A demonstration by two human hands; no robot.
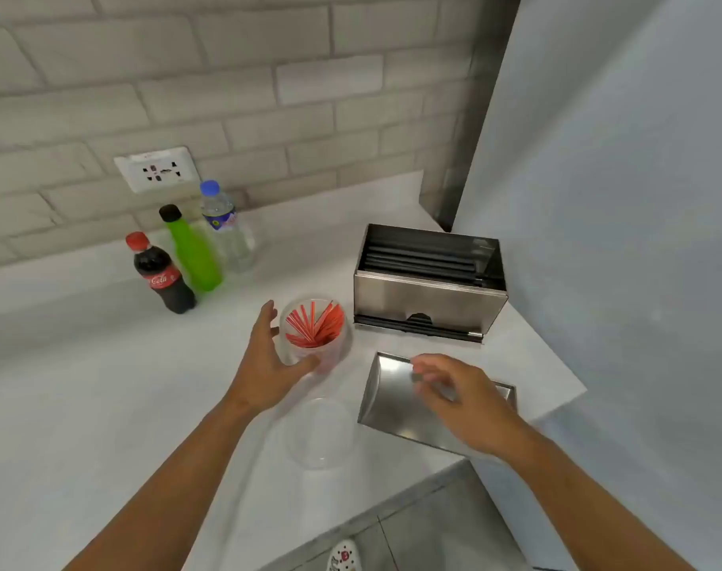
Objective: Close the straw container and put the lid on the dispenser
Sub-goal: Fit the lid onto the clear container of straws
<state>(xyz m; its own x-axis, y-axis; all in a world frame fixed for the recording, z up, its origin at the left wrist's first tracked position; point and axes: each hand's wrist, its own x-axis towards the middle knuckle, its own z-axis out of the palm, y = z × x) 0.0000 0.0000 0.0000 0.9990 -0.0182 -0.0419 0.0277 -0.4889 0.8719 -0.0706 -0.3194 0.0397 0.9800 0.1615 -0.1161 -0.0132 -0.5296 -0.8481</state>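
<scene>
A clear round straw container [334, 348] holding red straws stands uncovered on the white counter. My left hand [268, 360] curls around its left side, thumb on the near wall. Its clear round lid [320, 432] lies flat just in front of it. A steel straw dispenser [429, 296] with black straws stands to the right, its top uncovered. The steel dispenser lid [392, 405] lies flat in front of the dispenser. My right hand [458, 401] hovers over that lid, fingers loosely apart, holding nothing.
A cola bottle [161, 274], a green bottle [192, 251] and a water bottle [225, 224] stand at the back left by a wall socket [155, 169]. A grey panel [619, 199] rises at the right. The counter edge [392, 504] runs close in front.
</scene>
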